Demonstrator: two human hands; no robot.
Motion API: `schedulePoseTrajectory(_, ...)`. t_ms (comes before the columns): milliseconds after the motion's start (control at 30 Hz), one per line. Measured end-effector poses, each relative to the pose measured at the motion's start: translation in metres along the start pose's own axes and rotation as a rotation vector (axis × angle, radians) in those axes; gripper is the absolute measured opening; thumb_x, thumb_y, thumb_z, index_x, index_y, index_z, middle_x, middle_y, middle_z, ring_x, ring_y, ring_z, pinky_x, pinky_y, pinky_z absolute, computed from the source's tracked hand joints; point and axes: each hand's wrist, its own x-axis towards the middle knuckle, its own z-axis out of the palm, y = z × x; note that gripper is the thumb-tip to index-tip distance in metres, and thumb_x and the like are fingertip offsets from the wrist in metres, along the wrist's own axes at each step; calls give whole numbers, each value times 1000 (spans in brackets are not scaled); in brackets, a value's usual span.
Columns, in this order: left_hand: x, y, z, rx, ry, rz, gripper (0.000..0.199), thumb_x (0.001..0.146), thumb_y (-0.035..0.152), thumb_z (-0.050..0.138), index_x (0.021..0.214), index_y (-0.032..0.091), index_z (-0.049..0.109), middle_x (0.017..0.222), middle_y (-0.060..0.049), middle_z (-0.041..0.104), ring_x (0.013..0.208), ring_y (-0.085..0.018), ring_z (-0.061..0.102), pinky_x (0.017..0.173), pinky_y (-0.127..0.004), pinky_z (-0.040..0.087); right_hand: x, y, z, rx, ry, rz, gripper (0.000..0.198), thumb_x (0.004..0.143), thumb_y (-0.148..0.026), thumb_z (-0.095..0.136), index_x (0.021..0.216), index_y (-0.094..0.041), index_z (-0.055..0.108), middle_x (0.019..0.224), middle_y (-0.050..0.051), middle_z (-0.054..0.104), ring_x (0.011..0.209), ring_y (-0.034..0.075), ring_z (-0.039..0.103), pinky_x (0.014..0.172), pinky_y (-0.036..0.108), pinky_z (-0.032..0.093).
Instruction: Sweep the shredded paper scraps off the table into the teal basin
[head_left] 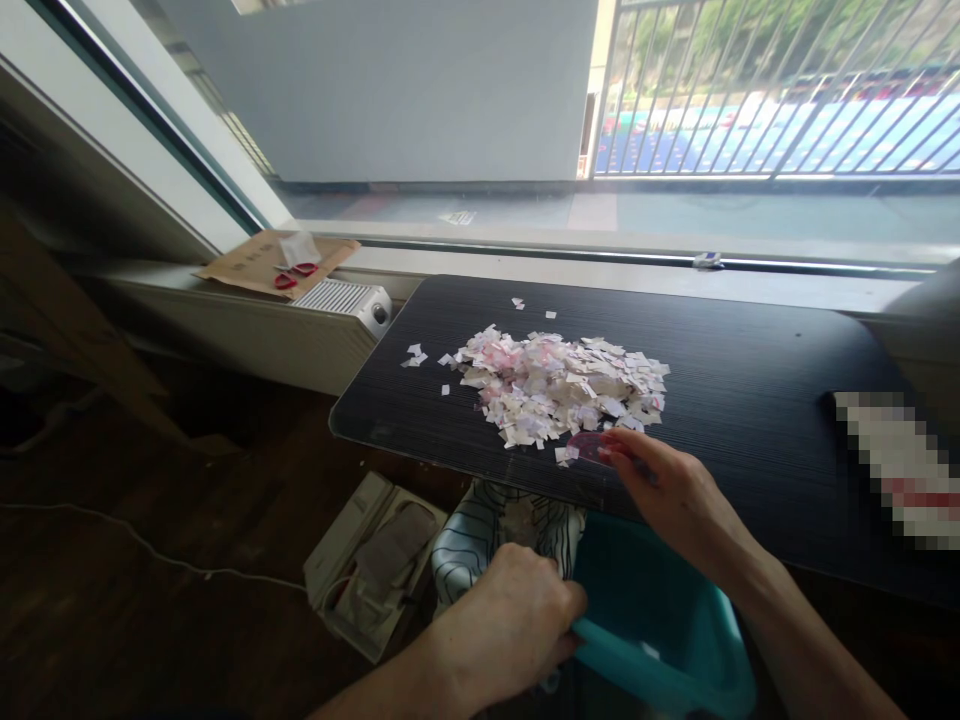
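A heap of small cut paper pieces (566,385), mostly white with some pink, lies on the black tabletop (735,370). My right hand (671,490) pinches a pink see-through flat piece (587,447), whose edge is at a few scraps near the table's front edge. Its exact kind I cannot make out. Below that edge, my left hand (517,605) is closed around the rim of a teal plastic basin (637,665), tilted under the tabletop. One small white scrap shows inside the basin.
Left of the basin stand a striped-lined bin (465,550) and an open box (360,560). Red-handled scissors (296,275) lie on a brown envelope (247,265) on the sill, beside a white radiator (352,300). A pixelated item (900,460) lies at the right.
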Motion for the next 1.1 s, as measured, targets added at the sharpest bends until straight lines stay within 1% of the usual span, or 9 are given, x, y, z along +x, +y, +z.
schedulePoseTrajectory(333, 0, -5, -2, 16, -5, -23, 18, 80, 36, 65, 75, 19, 62, 69, -5, 67, 62, -27, 66, 54, -32, 50, 1, 2, 3, 45, -26, 24, 24, 89, -29, 47, 107, -23, 62, 94, 3, 72, 80, 17, 67, 70, 26, 48)
schedulePoseTrajectory(567, 7, -4, 0, 27, -25, 6, 14, 78, 32, 65, 75, 19, 63, 70, -5, 67, 62, -25, 66, 55, -31, 50, 9, 19, 5, -30, 67, 141, 31, 86, -30, 51, 114, -22, 58, 88, 3, 70, 73, 18, 65, 69, 30, 49)
schedulePoseTrajectory(633, 10, -3, 2, 33, -30, 19, 14, 78, 32, 65, 75, 19, 63, 70, -5, 67, 63, -26, 66, 55, -31, 50, 11, 21, 2, -121, 92, 117, 33, 86, -29, 50, 116, -19, 58, 95, 6, 68, 78, 20, 64, 72, 33, 49)
schedulePoseTrajectory(733, 14, -1, 5, 32, -32, 20, 15, 79, 34, 64, 75, 19, 63, 71, -5, 68, 64, -26, 67, 55, -31, 50, 4, 17, -6, -249, 158, 25, 37, 85, -29, 49, 119, -14, 56, 113, 13, 61, 99, 27, 59, 83, 39, 47)
schedulePoseTrajectory(800, 16, -1, 5, 15, -42, 16, 15, 80, 34, 63, 76, 19, 63, 72, -5, 68, 64, -26, 67, 55, -30, 50, -8, 10, -14, -254, 158, -42, 34, 87, -28, 47, 116, -16, 58, 115, 13, 60, 104, 27, 56, 86, 38, 45)
schedulePoseTrajectory(867, 16, -3, 4, 4, -54, 15, 15, 80, 34, 63, 77, 19, 63, 74, -5, 69, 66, -25, 67, 55, -29, 50, -24, 2, -18, -154, -2, -106, 29, 90, -24, 42, 113, -20, 60, 104, 8, 65, 94, 20, 61, 79, 30, 47)
schedulePoseTrajectory(967, 17, -6, 0, 17, -62, 19, 18, 81, 36, 63, 77, 19, 64, 74, -6, 69, 68, -25, 67, 58, -30, 50, -41, -7, -11, -58, -384, -178, 35, 90, -16, 36, 115, -22, 59, 86, 4, 69, 75, 14, 64, 65, 22, 45)
schedulePoseTrajectory(1033, 16, -7, -3, 33, -66, 19, 20, 80, 37, 64, 76, 18, 65, 72, -7, 69, 68, -26, 67, 59, -30, 50, -43, -10, -1, -124, -508, -186, 38, 88, -12, 35, 117, -20, 59, 81, 5, 70, 72, 15, 65, 61, 22, 42)
schedulePoseTrajectory(1100, 15, -7, -4, 46, -74, 12, 20, 79, 37, 66, 76, 18, 66, 70, -7, 68, 67, -26, 67, 59, -29, 50, -41, -11, 11, -228, -553, -179, 40, 86, -9, 36, 117, -19, 58, 79, 6, 70, 69, 17, 66, 57, 22, 39)
